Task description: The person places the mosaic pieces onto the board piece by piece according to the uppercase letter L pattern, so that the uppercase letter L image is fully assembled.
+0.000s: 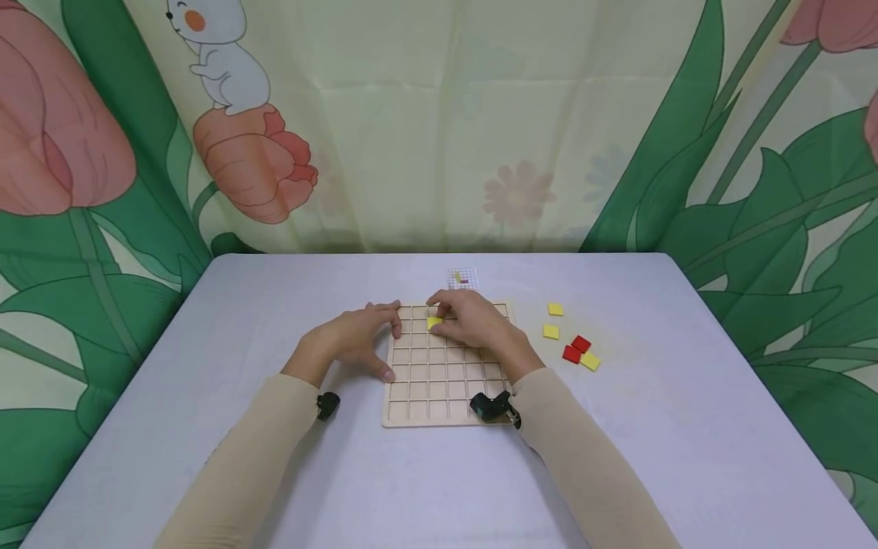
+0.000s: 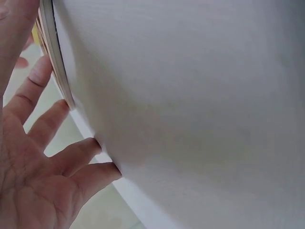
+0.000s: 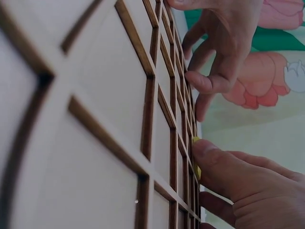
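Note:
A wooden grid board [image 1: 418, 389] lies on the table. My right hand [image 1: 473, 319] is over its upper part, pinching a small yellow square tile [image 1: 434, 323] between thumb and fingers in an upper-left cell. In the right wrist view the thumb covers much of that yellow tile [image 3: 198, 171], so how fully it sits in the cell cannot be seen. My left hand [image 1: 357, 337] rests at the board's left side, fingers spread. Its thumb touches the left edge and its fingertips reach the upper-left corner; some fingertips rest on the table in the left wrist view.
To the right of the board lie loose yellow tiles [image 1: 551, 332] and two red tiles [image 1: 571, 354]. A small printed grid card [image 1: 463, 278] lies behind the board. The white table [image 1: 686, 427] ends at a patterned curtain [image 1: 411, 152].

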### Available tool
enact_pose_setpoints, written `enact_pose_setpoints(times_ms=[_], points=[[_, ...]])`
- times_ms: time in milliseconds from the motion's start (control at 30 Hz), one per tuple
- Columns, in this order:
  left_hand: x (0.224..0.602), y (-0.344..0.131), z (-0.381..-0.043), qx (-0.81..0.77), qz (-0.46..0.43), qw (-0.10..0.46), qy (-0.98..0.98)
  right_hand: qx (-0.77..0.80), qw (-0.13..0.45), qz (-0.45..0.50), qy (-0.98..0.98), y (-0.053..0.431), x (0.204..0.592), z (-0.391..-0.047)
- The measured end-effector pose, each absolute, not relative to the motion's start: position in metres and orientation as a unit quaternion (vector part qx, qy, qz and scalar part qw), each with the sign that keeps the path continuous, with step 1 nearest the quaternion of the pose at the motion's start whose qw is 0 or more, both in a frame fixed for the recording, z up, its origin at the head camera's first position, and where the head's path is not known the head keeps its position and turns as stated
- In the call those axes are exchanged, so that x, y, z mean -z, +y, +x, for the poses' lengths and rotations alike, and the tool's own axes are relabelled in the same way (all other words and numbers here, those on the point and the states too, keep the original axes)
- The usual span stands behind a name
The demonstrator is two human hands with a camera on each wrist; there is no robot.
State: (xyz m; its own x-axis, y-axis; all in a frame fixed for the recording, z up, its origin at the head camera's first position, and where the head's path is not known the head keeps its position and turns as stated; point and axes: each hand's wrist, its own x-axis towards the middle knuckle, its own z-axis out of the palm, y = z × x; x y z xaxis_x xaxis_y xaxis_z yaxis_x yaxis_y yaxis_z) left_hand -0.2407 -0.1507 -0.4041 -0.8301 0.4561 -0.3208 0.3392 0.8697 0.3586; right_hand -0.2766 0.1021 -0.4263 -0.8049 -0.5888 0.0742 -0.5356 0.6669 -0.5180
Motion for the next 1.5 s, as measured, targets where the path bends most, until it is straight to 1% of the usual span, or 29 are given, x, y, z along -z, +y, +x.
enact_pose_setpoints(times_ms=[300, 500, 800, 1033, 1200, 1500], points=[[0.406, -0.148, -0.241, -0.153, 0.21, 0.204, 0.944, 0.274, 0.049, -0.321, 0.905, 0.11, 0.425, -0.276], [0.409, -0.145, -0.24, -0.157, 0.209, 0.203, 0.944, 0.264, 0.056, -0.325, 0.906, 0.125, 0.415, -0.271], [0.406, -0.142, -0.239, -0.156, 0.205, 0.202, 0.945, 0.248, 0.022, -0.314, 0.916, 0.161, 0.4, -0.262], [0.408, -0.149, -0.24, -0.146, 0.211, 0.191, 0.948, 0.241, -0.003, -0.319, 0.917, 0.182, 0.394, -0.255], [0.41, -0.154, -0.235, -0.159, 0.211, 0.2, 0.944, 0.225, -0.021, -0.314, 0.922, 0.202, 0.39, -0.249], [0.407, -0.156, -0.238, -0.156, 0.212, 0.194, 0.945, 0.213, -0.029, -0.298, 0.93, 0.232, 0.391, -0.243]])
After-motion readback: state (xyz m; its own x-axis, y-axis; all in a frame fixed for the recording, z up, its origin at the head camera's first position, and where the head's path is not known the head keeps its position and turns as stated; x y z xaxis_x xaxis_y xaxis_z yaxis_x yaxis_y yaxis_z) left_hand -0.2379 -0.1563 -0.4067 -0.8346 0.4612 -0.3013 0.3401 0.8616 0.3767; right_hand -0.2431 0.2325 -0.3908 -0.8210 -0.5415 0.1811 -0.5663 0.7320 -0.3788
